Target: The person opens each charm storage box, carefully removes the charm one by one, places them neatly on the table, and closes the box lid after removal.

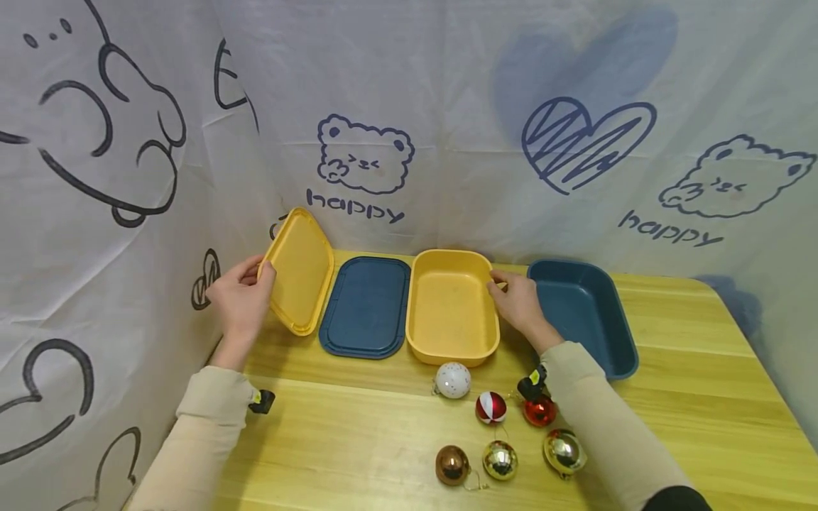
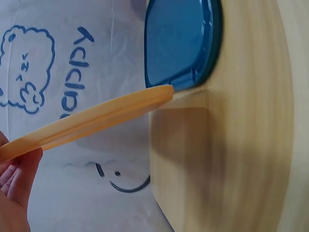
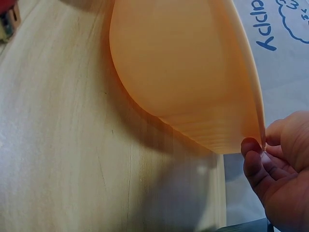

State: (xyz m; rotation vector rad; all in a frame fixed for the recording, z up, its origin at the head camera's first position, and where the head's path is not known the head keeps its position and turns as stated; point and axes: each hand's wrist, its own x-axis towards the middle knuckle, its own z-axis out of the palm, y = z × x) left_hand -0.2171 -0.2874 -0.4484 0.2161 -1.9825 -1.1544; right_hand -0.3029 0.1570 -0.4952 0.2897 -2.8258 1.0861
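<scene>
My left hand [image 1: 241,294] pinches the edge of a yellow lid [image 1: 302,273], which is tilted up at the left end of the table. In the left wrist view that lid [image 2: 96,118] appears nearly edge-on, with fingers and thumb on its edge. My right hand [image 1: 520,304] pinches the right rim of a yellow rectangular box [image 1: 452,305]. The right wrist view shows thumb and fingers of this hand [image 3: 285,174] at the rim of the box [image 3: 178,67]. Nothing shows inside the box. Between lid and box a dark blue lid [image 1: 367,305] lies flat.
A dark blue box [image 1: 581,312] stands to the right, partly behind my right arm. In front lie Christmas balls: white speckled [image 1: 453,380], red-and-white [image 1: 491,408], red [image 1: 540,411], brown [image 1: 451,465] and two gold, one [image 1: 500,460] beside the brown. A printed cloth [image 1: 447,106] hangs behind the table.
</scene>
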